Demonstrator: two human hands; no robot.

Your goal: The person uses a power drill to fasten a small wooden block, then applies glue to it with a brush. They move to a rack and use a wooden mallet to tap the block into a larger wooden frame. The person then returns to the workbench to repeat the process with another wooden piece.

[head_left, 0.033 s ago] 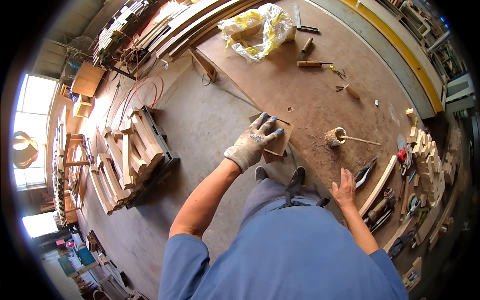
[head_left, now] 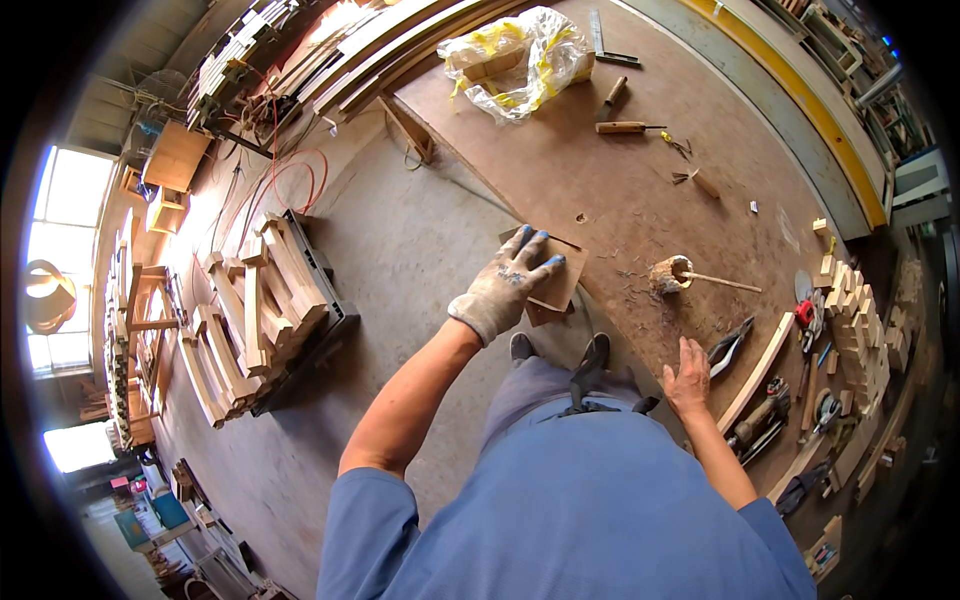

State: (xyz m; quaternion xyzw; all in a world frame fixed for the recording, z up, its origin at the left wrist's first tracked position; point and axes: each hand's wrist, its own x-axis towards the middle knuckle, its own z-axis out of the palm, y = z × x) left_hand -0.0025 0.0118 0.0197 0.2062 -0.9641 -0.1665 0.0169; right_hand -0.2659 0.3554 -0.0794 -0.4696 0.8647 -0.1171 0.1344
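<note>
My left hand (head_left: 503, 290), in a pale work glove with blue fingertips, lies with fingers spread on a flat brown wooden piece (head_left: 563, 268) beside the workbench edge. Bare and open, my right hand (head_left: 688, 382) rests on the near edge of the brown workbench (head_left: 640, 190), its fingers stretched forward. Just right of it lie dark-handled pliers (head_left: 730, 346). Farther in stands a small round pot (head_left: 668, 274) with a thin wooden stick (head_left: 725, 282) leaning out of it, among scattered shavings.
Chisels (head_left: 628, 127), a square (head_left: 600, 45) and a clear plastic bag (head_left: 520, 65) lie at the bench's far side. A curved wooden strip (head_left: 758, 370), a power tool (head_left: 760, 415) and stacked wood blocks (head_left: 858, 320) are at the right. Wooden parts fill a pallet (head_left: 300, 350) on the left floor.
</note>
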